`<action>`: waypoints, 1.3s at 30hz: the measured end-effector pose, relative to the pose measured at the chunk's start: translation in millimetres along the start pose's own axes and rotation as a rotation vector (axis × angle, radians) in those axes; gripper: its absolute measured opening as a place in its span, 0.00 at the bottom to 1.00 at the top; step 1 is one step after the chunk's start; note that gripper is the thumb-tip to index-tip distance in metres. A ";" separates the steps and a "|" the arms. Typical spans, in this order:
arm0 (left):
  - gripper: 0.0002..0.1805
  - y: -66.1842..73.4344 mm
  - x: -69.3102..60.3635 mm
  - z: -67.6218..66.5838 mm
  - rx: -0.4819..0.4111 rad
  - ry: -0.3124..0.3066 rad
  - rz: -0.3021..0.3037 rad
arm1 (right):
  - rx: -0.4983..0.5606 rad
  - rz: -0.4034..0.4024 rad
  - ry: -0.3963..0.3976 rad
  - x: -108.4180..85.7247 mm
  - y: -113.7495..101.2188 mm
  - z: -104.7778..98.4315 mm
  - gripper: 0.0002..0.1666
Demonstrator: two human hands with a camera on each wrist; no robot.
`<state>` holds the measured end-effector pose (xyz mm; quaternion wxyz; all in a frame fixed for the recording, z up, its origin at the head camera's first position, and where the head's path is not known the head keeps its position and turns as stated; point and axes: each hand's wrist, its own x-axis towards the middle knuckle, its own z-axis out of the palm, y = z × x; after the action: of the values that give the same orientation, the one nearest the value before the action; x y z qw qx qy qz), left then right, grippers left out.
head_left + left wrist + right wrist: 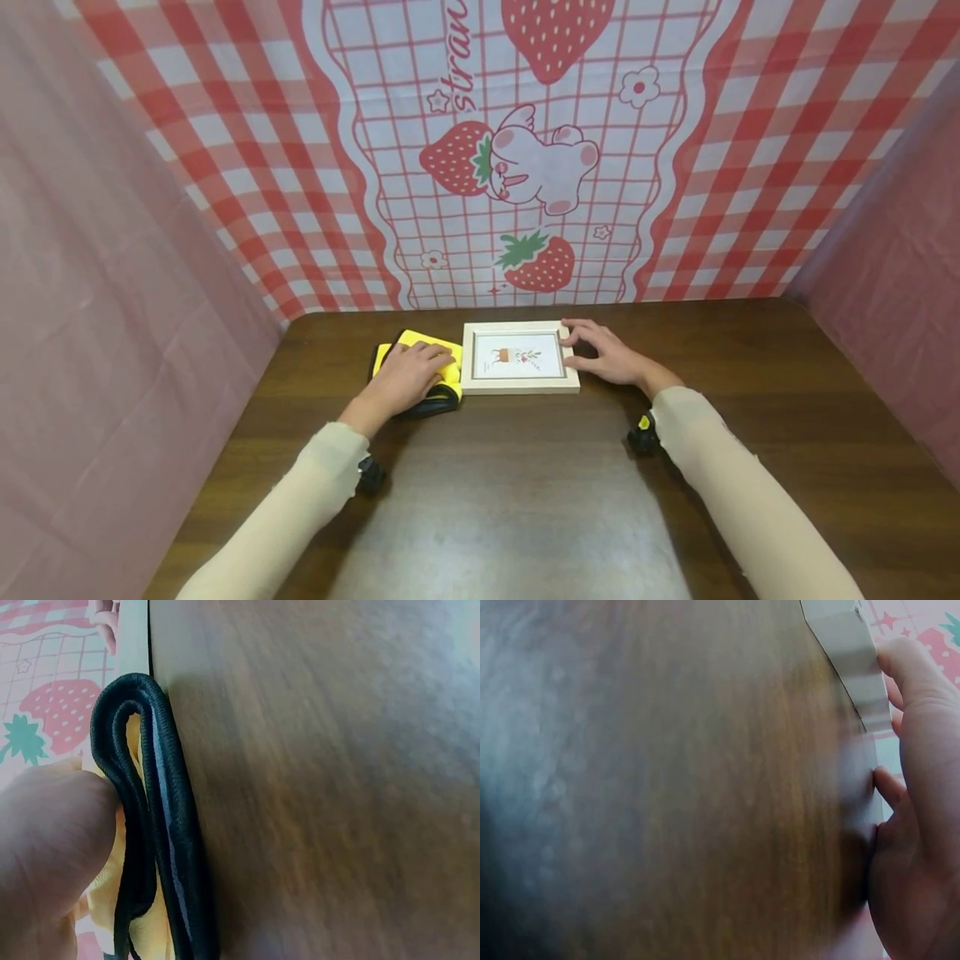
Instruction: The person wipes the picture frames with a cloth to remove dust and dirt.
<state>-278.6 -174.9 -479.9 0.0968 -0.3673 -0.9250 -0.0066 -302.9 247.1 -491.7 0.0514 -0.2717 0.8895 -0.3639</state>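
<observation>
Worked near the far edge of a brown wooden table point(510, 483). Seemed mid-positioning of the picture frame point(521, 386), found flat on it; probably called for light, even pressure next. Had folded yellow cloth point(420, 337) just beside its left edge (couldn't confirm contact). Rested left hand point(407, 375) on cloth, relaxed; touched frame's right edge with right hand point(609, 358), loosely spread, not clenched. Looked pale-bordered round a small print point(507, 356), with black trim point(184, 847) on cloth.

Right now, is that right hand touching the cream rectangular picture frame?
Touching: the head view shows the right hand with thumb and fingertips on the picture frame, at its right edge.
</observation>
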 end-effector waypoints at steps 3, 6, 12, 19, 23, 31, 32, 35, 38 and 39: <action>0.19 -7.3 3.3 13.2 0.010 0.014 -0.003 | 0.004 -0.004 -0.003 0.8 0.3 0.0 0.09; 0.19 0.2 6.3 0.9 0.011 -0.028 -0.032 | 0.005 0.003 -0.008 1.1 -0.1 -0.6 0.09; 0.21 13.1 11.7 -22.6 0.036 -0.129 -0.095 | 0.006 0.015 -0.010 0.1 -1.0 -1.1 0.10; 0.22 9.8 20.7 -20.9 0.054 -0.148 -0.136 | 0.013 0.033 -0.008 -0.5 1.8 0.7 0.11; 0.22 7.3 26.8 -20.4 0.052 -0.149 -0.155 | 0.016 0.040 -0.010 -0.9 2.7 1.6 0.11; 0.23 2.8 42.5 -20.9 0.066 -0.188 -0.208 | 0.014 0.040 -0.010 -1.0 0.3 0.3 0.11; 0.23 2.0 44.7 -21.0 0.067 -0.192 -0.212 | 0.015 0.040 -0.010 -0.9 -0.1 0.1 0.11; 0.22 -0.4 49.8 -21.8 0.071 -0.197 -0.212 | 0.011 0.033 -0.009 -1.2 -1.1 -0.2 0.11; 0.22 -2.1 52.4 -22.8 0.074 -0.201 -0.206 | 0.013 0.042 -0.009 -1.0 -0.7 -0.1 0.11; 0.22 -2.4 52.9 -22.9 0.072 -0.204 -0.204 | 0.013 0.044 -0.010 -1.2 -0.5 -0.2 0.11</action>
<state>-313.9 -142.7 -447.5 0.0141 -0.2663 -0.9623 0.0542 -301.7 247.6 -491.3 0.0656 -0.2537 0.8926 -0.3670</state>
